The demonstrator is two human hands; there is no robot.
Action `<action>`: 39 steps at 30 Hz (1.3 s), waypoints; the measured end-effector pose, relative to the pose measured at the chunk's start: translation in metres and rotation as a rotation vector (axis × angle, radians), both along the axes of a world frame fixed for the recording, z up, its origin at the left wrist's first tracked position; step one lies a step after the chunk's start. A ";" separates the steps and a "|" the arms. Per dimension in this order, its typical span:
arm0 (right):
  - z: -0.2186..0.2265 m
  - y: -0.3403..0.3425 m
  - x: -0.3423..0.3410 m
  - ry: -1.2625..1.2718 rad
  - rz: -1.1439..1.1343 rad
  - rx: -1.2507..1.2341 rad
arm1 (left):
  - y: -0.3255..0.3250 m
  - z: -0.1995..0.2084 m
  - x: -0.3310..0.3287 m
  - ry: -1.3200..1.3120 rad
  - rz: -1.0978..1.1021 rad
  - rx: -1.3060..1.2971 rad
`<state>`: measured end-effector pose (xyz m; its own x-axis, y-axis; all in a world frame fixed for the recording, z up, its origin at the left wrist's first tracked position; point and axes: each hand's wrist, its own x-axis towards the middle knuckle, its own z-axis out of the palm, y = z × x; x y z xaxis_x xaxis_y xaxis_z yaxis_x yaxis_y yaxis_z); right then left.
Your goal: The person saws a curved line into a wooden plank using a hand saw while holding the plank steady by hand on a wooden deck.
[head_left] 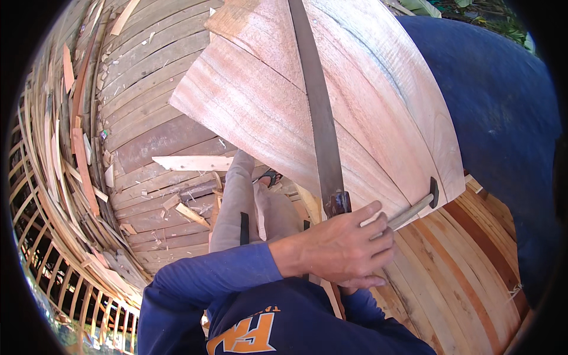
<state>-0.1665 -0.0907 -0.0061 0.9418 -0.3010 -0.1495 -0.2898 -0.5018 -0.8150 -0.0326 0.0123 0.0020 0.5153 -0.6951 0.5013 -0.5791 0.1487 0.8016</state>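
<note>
My left hand [346, 245] reaches across in front of me, its back facing up and its fingers curled at the handle of a hammer [414, 210]. The hammer's dark head lies over the lower right corner of a broad, pale pinkish wooden panel [254, 106]. Across this panel runs a long handsaw [319, 112], its toothed edge to the left and its dark handle end just above my left hand. Below that hand shows only a sliver of my right hand [354, 290]; its fingers, and whatever they hold, are hidden.
Curved planking [461, 266] spreads at the lower right. A large dark blue rounded shape [485, 112] stands beyond it. Wood strips [77, 160] line a slatted side at the left. Offcuts, including a pale board [192, 163], litter the plank floor [154, 106] around my legs.
</note>
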 end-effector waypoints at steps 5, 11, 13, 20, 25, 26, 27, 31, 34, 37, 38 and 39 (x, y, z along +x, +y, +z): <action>-0.006 -0.006 -0.001 0.001 0.035 0.052 | -0.004 -0.019 0.000 -0.161 -0.094 0.182; 0.004 -0.007 -0.009 0.034 0.115 0.152 | 0.000 -0.013 -0.007 -0.150 -0.152 0.261; 0.002 -0.008 -0.024 -0.011 0.184 0.218 | 0.001 -0.017 -0.027 -0.180 -0.102 0.194; -0.002 -0.009 -0.006 -0.255 0.281 0.162 | 0.000 -0.017 -0.006 -0.268 -0.108 0.162; -0.015 -0.003 0.033 -0.298 0.197 0.274 | -0.001 -0.005 0.035 -0.304 -0.094 0.364; -0.017 -0.002 0.029 -0.315 0.198 0.296 | 0.000 -0.005 0.034 -0.307 -0.091 0.388; -0.017 -0.003 0.022 -0.326 0.197 0.324 | -0.001 -0.003 0.030 -0.303 -0.090 0.416; -0.016 -0.010 -0.028 -0.326 0.220 0.318 | -0.009 -0.005 -0.022 -0.388 -0.145 0.395; -0.016 -0.012 -0.045 -0.313 0.252 0.330 | -0.007 -0.004 -0.036 -0.375 -0.142 0.389; -0.017 -0.012 -0.043 -0.301 0.282 0.331 | -0.002 -0.011 -0.038 -0.396 -0.112 0.343; -0.017 -0.013 -0.042 -0.294 0.291 0.333 | 0.000 -0.014 -0.040 -0.410 -0.102 0.324; -0.017 -0.014 -0.041 -0.297 0.281 0.327 | -0.001 -0.014 -0.040 -0.420 -0.095 0.318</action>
